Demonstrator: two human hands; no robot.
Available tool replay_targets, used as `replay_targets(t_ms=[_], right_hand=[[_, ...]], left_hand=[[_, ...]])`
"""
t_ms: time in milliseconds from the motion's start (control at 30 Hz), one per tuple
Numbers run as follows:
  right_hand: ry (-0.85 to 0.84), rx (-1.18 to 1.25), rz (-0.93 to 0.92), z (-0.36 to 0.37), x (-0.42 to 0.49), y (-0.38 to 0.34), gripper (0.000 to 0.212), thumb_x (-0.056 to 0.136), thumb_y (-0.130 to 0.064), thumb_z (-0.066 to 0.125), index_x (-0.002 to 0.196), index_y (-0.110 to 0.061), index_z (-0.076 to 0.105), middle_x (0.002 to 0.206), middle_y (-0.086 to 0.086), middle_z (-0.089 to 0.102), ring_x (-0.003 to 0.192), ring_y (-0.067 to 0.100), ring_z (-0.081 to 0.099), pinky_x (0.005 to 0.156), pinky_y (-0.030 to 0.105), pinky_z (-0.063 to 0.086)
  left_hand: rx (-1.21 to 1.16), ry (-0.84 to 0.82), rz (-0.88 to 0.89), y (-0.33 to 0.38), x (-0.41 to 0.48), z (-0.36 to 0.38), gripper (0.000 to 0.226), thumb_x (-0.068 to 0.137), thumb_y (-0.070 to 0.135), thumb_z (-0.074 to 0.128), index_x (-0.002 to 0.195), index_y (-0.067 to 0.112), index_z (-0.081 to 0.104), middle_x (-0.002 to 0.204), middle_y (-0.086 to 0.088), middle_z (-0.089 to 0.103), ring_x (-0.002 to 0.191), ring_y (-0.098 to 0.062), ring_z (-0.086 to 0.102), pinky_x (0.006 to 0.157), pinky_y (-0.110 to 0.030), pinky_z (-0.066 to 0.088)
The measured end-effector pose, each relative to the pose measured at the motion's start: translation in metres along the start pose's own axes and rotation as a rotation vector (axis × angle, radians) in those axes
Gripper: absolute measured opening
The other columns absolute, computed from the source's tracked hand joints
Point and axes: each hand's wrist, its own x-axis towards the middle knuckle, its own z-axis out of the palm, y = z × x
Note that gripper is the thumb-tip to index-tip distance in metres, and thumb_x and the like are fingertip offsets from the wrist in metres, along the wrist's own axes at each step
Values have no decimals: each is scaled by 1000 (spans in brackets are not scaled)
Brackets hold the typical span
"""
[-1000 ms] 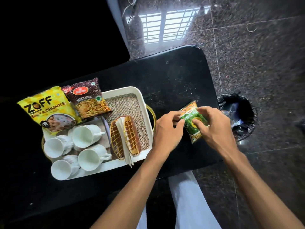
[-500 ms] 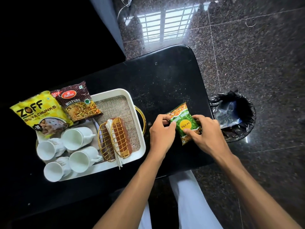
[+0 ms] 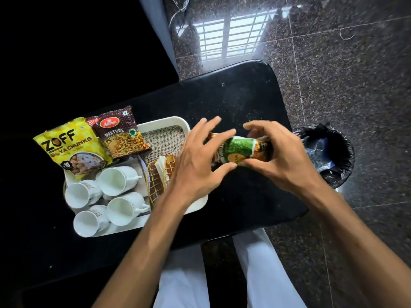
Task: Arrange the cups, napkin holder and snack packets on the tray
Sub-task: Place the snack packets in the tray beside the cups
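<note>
A white tray (image 3: pixel 164 122) with a burlap liner sits on the black table. Several white cups (image 3: pixel 117 181) lie on their sides in its near left part. A yellow soya chunks packet (image 3: pixel 71 145) and a maroon mixture packet (image 3: pixel 120 134) rest at its far left. The gold wire napkin holder (image 3: pixel 158 176) with white napkins lies in the tray's middle, partly behind my left hand (image 3: pixel 195 161). A green snack packet (image 3: pixel 242 150) is held above the table just right of the tray, pinched between my left hand and my right hand (image 3: pixel 278 156).
The black table (image 3: pixel 240 103) ends just right of my right hand. A bin with a black liner (image 3: pixel 333 156) stands on the speckled floor beside that edge. White trouser legs show below the table's near edge.
The green packet has been lifted off the table and turned sideways, and both hands have carried it a little left toward the tray. My left hand now overlaps the tray's right edge.
</note>
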Motion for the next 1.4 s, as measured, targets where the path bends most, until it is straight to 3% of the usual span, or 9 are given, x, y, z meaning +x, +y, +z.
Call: replay_targets(t_ms=[67, 133, 300, 467, 600, 833, 1033, 1167, 1400], right_hand=[[5, 7, -64, 2, 10, -17, 73, 68, -17, 90, 132, -13, 56, 106, -1, 64, 93, 7, 60, 84, 12, 46], [25, 61, -87, 7, 18, -33, 76, 69, -17, 90, 135, -14, 53, 109, -2, 65, 94, 5, 64, 84, 16, 50], [227, 261, 53, 35, 31, -62, 76, 68, -39, 89, 133, -21, 53, 121, -3, 64, 108, 5, 65, 92, 18, 53], [120, 515, 273, 77, 45, -81, 52, 81, -32, 80, 127, -17, 61, 119, -5, 72, 109, 7, 68, 97, 36, 56], [86, 405, 241, 106, 67, -94, 38, 87, -24, 75, 123, -13, 63, 114, -5, 73, 103, 5, 70, 93, 32, 58], [57, 186, 270, 138, 98, -89, 38, 90, -27, 72, 126, -18, 64, 119, -6, 71, 102, 2, 66, 85, 11, 53], [87, 83, 323, 154, 106, -77, 38, 89, -31, 72, 125, -19, 64, 119, -1, 69, 101, 7, 65, 89, 27, 56], [82, 62, 332, 159, 110, -71, 40, 89, -32, 73, 125, -19, 63, 118, -1, 69, 102, 7, 64, 91, 29, 56], [62, 71, 340, 157, 113, -64, 49, 87, -30, 75, 130, -15, 60, 122, 2, 68, 100, 6, 64, 84, 17, 51]], left_hand=[[61, -74, 84, -7, 3, -23, 69, 79, 29, 83, 141, 18, 56, 146, -5, 57, 138, -24, 48, 120, -41, 35], [76, -10, 90, -15, 4, -42, 56, 78, 24, 83, 130, 16, 64, 127, -4, 71, 118, -22, 64, 105, -44, 50], [-260, 210, -111, -38, -4, -68, 39, 82, 27, 81, 118, 18, 68, 110, 12, 72, 104, 2, 64, 95, -11, 48], [-432, 344, -235, -59, -18, -65, 41, 84, 28, 80, 122, 16, 67, 114, 5, 74, 107, -6, 68, 97, -30, 56], [-447, 493, -395, -83, -24, -60, 41, 85, 28, 78, 124, 25, 66, 118, 7, 72, 112, -8, 66, 99, -33, 55], [-559, 401, -559, -110, -14, -56, 27, 93, 23, 64, 119, 24, 70, 91, 27, 65, 98, -7, 68, 94, -33, 56], [-603, 282, -634, -117, 0, -54, 29, 94, 25, 62, 123, 24, 68, 113, 10, 70, 110, -11, 65, 102, -37, 53], [-653, 263, -669, -119, 3, -52, 32, 95, 23, 63, 126, 20, 66, 101, 18, 62, 100, -3, 59, 91, -26, 49], [-658, 261, -656, -121, 7, -50, 35, 96, 21, 61, 131, 20, 64, 105, 18, 59, 96, 6, 55, 75, -8, 40]])
